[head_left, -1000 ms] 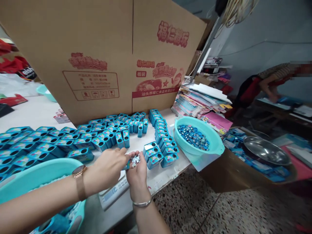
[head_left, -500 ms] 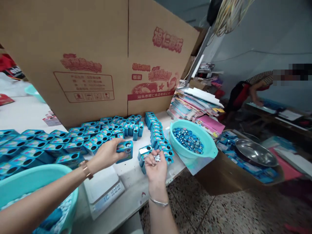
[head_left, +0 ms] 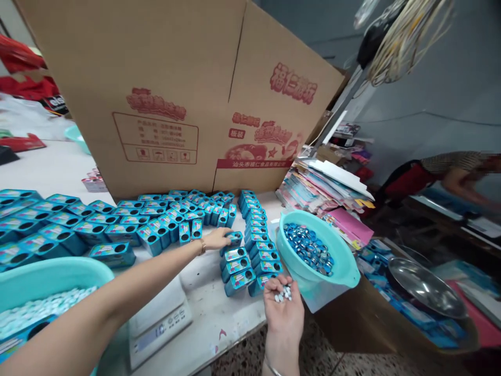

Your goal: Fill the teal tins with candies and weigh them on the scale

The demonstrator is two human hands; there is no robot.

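My left hand (head_left: 216, 239) is stretched across the table, its fingers closed on a small blue candy box (head_left: 235, 238) at the far end of a short row. That row of blue boxes (head_left: 239, 279) stands beside a longer row (head_left: 257, 224); dark round openings show on many of their tops. Palm up near the table's front edge, my right hand (head_left: 285, 318) is cupped around several small white candies (head_left: 283, 294). Just beyond it stands a turquoise bowl (head_left: 344, 275) of shiny blue-and-silver round caps (head_left: 307, 248).
A white digital scale (head_left: 160, 318) sits under my left forearm. At the left is a turquoise tub (head_left: 84, 265) of white candies, with many blue boxes (head_left: 86, 230) behind. A large cardboard carton (head_left: 168, 62) walls the back. Another person (head_left: 450, 167) bends over a table at right.
My left hand has moved away and to the right with the blue box, to the short row. The right hand, still cupping candies, is lower and further right. The view has shifted.
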